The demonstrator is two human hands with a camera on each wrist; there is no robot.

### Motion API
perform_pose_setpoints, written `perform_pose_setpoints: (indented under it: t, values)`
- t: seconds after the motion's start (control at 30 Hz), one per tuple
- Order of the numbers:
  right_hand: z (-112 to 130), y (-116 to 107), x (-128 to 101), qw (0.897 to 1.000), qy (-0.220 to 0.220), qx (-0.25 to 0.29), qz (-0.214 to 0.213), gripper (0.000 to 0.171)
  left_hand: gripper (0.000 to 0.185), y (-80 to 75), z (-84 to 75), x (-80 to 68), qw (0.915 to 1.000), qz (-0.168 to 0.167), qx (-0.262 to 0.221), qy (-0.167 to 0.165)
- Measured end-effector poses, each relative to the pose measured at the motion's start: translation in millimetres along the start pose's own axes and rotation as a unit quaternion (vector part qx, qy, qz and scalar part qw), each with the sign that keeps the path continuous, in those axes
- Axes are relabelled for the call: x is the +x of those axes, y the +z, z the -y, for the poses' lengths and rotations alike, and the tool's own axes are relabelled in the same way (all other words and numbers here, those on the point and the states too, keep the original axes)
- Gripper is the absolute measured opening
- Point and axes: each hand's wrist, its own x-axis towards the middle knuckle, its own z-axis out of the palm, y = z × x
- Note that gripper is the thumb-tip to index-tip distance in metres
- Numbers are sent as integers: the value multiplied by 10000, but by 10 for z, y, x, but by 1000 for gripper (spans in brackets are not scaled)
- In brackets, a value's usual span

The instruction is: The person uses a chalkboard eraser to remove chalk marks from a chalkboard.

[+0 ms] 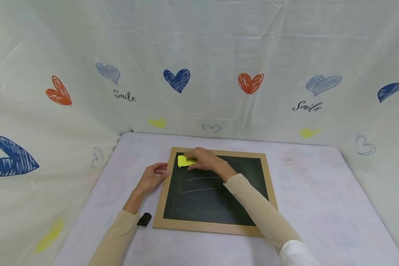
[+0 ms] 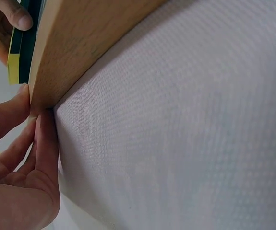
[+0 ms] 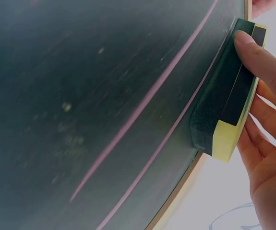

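Observation:
A chalkboard [image 1: 199,207] with a light wooden frame lies flat on the table. My right hand [image 1: 204,159] grips a yellow and black chalkboard eraser [image 1: 183,161] near the board's far left corner. In the right wrist view the dark felt side of the eraser [image 3: 214,91] rests against the board, the thumb on one long side and the fingers on the other. Pink chalk lines [image 3: 147,98] run across the surface beside it. At the left side of the wooden frame [image 2: 75,43], my left hand [image 2: 22,163] pinches the edge, thumb above and fingers low against the side.
A small black object [image 1: 144,219], partly covered by the left sleeve, lies left of the board's near corner. The pale table [image 1: 306,199] extends to the right of the board. A white curtain [image 1: 212,44] printed with hearts hangs behind the table and at its sides.

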Motion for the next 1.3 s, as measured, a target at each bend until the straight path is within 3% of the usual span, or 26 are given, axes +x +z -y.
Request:
perform_pose_setpoints:
  t: [0.17,0.53,0.9,1.3]
  values:
    - [-49,-28,-69,10000,-54,22,-50,61,47,1,-3,1,10000,-35,1,56]
    - [-170,-86,-280,9995,262,87,-140,62,46,-6,-3,-10,9999,-51,-32,146]
    - [-331,-131,-469,9990,345,114,-271,62,47,10,-15,-10,10000,-70,29,44]
    - [-471,-199,-706,9980,365,212,-481,61,45,-23,6,-12,9990,-14,-161,408]
